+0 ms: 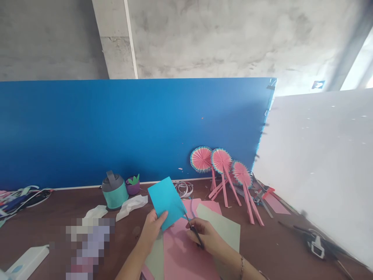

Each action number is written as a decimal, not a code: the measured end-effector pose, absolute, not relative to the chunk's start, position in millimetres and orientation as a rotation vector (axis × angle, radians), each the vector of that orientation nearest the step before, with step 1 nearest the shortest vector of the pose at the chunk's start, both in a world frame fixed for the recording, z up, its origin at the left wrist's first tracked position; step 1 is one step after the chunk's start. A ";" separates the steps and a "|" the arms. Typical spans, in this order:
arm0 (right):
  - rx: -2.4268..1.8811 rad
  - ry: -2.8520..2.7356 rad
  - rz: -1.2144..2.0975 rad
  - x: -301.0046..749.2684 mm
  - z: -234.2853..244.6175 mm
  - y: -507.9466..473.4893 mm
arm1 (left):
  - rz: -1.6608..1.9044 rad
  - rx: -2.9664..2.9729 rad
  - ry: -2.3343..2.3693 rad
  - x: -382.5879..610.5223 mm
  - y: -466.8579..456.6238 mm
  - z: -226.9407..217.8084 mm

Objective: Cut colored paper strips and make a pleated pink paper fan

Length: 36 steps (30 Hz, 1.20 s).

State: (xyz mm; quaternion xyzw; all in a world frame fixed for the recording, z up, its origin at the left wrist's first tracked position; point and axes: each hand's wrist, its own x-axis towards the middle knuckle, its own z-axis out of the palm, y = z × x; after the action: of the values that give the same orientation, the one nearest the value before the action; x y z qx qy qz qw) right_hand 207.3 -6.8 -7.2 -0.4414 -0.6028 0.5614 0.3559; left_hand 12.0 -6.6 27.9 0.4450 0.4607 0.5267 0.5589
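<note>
Cutting step: under way, I judge, and unfinished, since my blue sheet (166, 200) is a plain flat rectangle with no pleats in it.
Blue sheet's place: held up over the far left part of the large pink sheet (189, 258), the landmark for everything here.
My left hand (153, 226): pinching the blue sheet by its left side, near the close corner, thumb on top.
My right hand (204, 233): fingers closed round the handles of the scissors (198, 238), above the far right part of the large pink sheet. The blades reach the blue sheet's right edge; whether they have bitten in, I cannot tell.
Pleated discs: three pink ones, edged in blue, (201, 159) (221, 160) (242, 173) stand beyond the large pink sheet and to its right, pink strips hanging from them. These look finished to me.
Paper left: smaller pink pieces (211, 205) just beyond the large pink sheet, and a pale green sheet (227, 226) to its right. They lie flat and unpleated, so any folding in this paper is undone.
</note>
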 end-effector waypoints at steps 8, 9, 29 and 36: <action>-1.153 -1.550 1.462 208.2 -9.8 -5.5 | 1.264 1.049 1.079 12.3 -7.4 29.3; -1.153 -1.553 1.465 208.5 -10.7 -5.1 | 1.262 1.046 1.080 12.6 -7.7 30.0; -1.155 -1.589 1.411 209.7 -14.6 -2.6 | 1.293 1.042 1.069 15.1 -8.8 31.8; -1.212 -1.600 1.381 210.2 -5.1 -6.6 | 1.300 1.026 1.071 14.6 -7.2 30.0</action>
State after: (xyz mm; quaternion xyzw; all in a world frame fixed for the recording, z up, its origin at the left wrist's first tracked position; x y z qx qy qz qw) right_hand 210.2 -6.6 -5.1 -0.4667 -0.6164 0.5319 0.3454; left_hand 14.6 -7.2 30.0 0.4339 0.4530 0.5496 0.5519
